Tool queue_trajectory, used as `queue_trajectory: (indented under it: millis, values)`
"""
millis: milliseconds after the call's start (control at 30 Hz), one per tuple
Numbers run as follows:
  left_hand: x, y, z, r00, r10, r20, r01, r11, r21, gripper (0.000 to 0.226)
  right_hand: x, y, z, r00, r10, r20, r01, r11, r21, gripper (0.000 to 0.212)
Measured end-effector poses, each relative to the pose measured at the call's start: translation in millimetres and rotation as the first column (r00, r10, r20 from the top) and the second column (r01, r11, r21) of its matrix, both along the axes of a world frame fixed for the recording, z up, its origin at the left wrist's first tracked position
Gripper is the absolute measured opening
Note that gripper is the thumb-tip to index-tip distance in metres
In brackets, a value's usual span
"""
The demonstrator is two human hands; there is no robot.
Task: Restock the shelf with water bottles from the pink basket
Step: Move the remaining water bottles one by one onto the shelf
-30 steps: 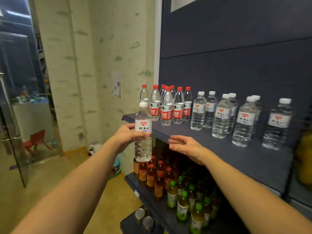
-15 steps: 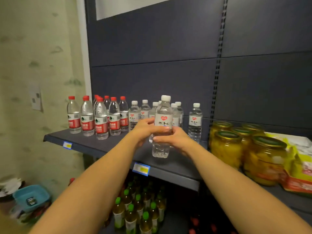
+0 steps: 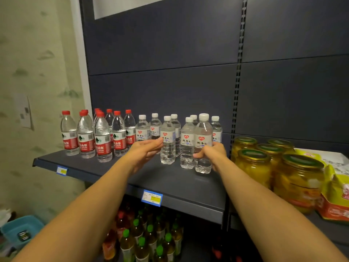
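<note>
A clear white-capped water bottle (image 3: 203, 137) stands on the dark shelf (image 3: 170, 180), frontmost at the right end of a group of several white-capped bottles (image 3: 168, 138). My right hand (image 3: 211, 153) is wrapped around its lower half from the right. My left hand (image 3: 145, 148) hovers with fingers extended and empty, its fingertips touching or just in front of a neighbouring white-capped bottle. The pink basket is out of view.
Several red-capped bottles (image 3: 102, 137) fill the shelf's left part. Glass jars of yellow preserves (image 3: 300, 182) and a yellow packet (image 3: 336, 193) crowd the right section. Green-capped drink bottles (image 3: 149, 239) sit on the lower shelf. A blue tub (image 3: 20, 229) lies on the floor at left.
The bottle went from both hands in front of the shelf down onto it at the right end of the white-capped group. My left hand let go and moved left; the view turned right.
</note>
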State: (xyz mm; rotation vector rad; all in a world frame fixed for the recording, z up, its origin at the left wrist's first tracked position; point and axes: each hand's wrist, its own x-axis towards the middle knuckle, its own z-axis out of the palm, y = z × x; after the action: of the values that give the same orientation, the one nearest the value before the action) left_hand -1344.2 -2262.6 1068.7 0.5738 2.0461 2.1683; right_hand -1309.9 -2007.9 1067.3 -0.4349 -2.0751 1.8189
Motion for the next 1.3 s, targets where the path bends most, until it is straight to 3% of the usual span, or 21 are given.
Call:
queue_trajectory:
  millis: [100, 267, 467, 767, 1133, 1200, 1300]
  values:
    - [-5.5, -16.1, -3.6, 0.998, 0.043, 0.051, -0.044, 0.999, 0.006, 0.064, -11.7, 3.8, -2.5, 0.997, -0.074, 0.013, 0.075, 0.996, -0.054, 0.048]
    - [-6.0, -30.1, -5.2, 0.995, 0.073, 0.073, -0.073, 0.997, -0.013, 0.075, -25.6, 14.0, -9.7, 0.994, -0.098, 0.044, 0.102, 0.992, -0.08, 0.049]
    - [-5.7, -39.7, -9.3, 0.986, 0.056, 0.16, -0.06, 0.998, 0.02, 0.062, -39.0, 27.9, -22.6, 0.984, -0.149, 0.094, 0.16, 0.98, -0.122, 0.064]
    - [2.0, -44.4, -14.4, 0.979, 0.077, 0.189, -0.087, 0.995, 0.045, 0.063, -33.7, 21.9, -19.0, 0.996, -0.046, 0.077, 0.058, 0.985, -0.161, 0.072]
    - [4.7, -61.5, -18.2, 0.982, 0.056, 0.183, -0.075, 0.992, 0.1, 0.071, -30.9, 23.1, -12.7, 0.976, -0.108, 0.189, 0.112, 0.994, -0.007, 0.049]
    - [4.6, -63.4, -19.7, 0.982, 0.055, 0.179, -0.075, 0.992, 0.103, 0.071, -31.4, 21.7, -13.1, 0.971, -0.11, 0.212, 0.111, 0.994, 0.008, 0.061]
    - [7.4, -68.7, -23.2, 0.983, 0.075, 0.168, -0.095, 0.988, 0.119, 0.071, -32.0, 17.9, -12.7, 0.951, -0.18, 0.252, 0.165, 0.983, 0.079, 0.113]
